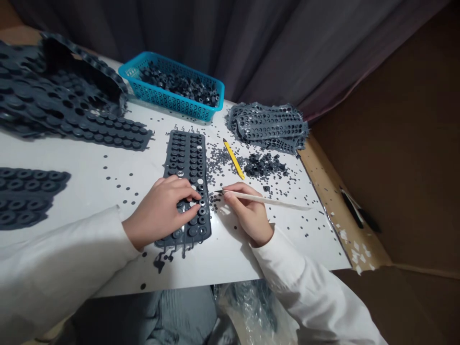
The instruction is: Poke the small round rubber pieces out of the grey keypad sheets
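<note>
On the white table point(230, 258), right fingers point(230, 193) grip a pale tool point(266, 200); left fingers' hold is unclear.

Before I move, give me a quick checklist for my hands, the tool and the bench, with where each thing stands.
1. Left hand on the studded sheet: ok, fingertips at its right side.
2. Pale tool held in the right hand: ok, dark tip pointing left towards the sheet.
3. Yellow tool out of the way: ok, lying beyond the right hand, touching neither hand.
4. Tabletop free of loose bits: not ok, small dark discs are scattered beside the sheet.
5. Blue basket upright: ok, with dark pieces inside.
6. Tip sharp and undamaged: cannot tell, too small to judge.
</note>
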Demonstrator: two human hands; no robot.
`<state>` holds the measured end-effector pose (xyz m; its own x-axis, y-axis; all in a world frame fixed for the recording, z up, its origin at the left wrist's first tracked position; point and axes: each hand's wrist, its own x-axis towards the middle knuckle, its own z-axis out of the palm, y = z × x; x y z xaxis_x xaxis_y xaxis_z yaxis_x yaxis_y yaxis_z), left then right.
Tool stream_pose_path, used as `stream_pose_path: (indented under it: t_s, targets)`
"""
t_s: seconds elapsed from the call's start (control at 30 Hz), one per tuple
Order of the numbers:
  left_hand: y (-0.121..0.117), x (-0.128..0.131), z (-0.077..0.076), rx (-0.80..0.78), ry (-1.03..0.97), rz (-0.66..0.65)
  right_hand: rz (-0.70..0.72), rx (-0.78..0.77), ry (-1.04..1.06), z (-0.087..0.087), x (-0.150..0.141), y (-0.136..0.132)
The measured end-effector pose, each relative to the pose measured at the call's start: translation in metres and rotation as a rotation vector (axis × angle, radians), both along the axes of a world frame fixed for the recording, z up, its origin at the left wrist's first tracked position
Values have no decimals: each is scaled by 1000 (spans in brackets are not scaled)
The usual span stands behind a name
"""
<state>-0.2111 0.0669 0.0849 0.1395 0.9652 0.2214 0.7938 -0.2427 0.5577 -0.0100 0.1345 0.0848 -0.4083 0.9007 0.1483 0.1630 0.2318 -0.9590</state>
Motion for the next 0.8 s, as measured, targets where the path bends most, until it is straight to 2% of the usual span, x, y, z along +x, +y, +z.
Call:
stream_pose_path:
  t_s: [0.2, 0.6, 0.8]
  targets:
    - [1, 2, 0, -22, 5, 15, 112, 7, -20, 1, -2, -4]
    - [2, 1, -4, -18, -11, 4, 163, 45, -39, 1, -1, -5]
    - [1, 2, -1, -28, -17, 11, 184, 105, -63, 1, -1, -6]
